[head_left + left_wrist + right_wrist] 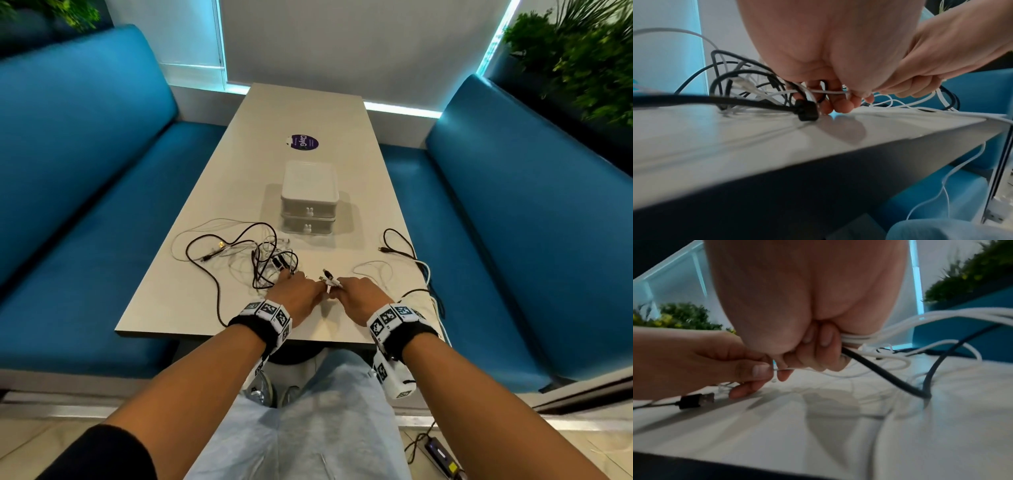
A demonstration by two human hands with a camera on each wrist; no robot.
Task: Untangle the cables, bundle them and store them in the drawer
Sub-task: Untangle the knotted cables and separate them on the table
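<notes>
Thin white cable [809, 369] pinched by left hand [297, 297], cable bundle [857, 338] clamped in right hand [359, 299], grips held near table [308, 113] front edge.

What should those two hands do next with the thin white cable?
Probably draw the thin white cable rightward, out of the black-and-white cable tangle. The left hand pinches it, the right hand already grips several freed ends, and both stacked white drawers are closed.

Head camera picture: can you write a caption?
Two hands pinch a thin white cable beside tangled cords.
</notes>
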